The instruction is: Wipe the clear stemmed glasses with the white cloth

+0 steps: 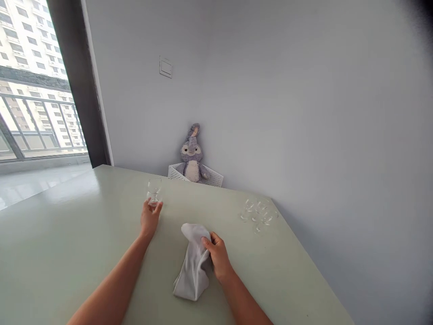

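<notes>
My left hand (150,219) reaches to the far left part of the table, thumb and fingers closed around the lower part of a clear drinking glass (154,186). That glass is upright at the table surface; whether its base touches the table, I cannot tell. Nearer to me, my right hand (218,253) pinches a white cloth (194,266) between thumb and fingers. The cloth hangs in loose folds to the left of that hand, its lower end close to the tabletop. Several small clear glasses (260,212) are grouped together near the right edge, apart from both hands.
The pale green table (84,243) has an angled right edge along the grey wall (321,113). Beyond its far edge, a grey plush rabbit (191,158) sits in a white perforated basket (214,177). A balcony railing (40,126) shows at the left.
</notes>
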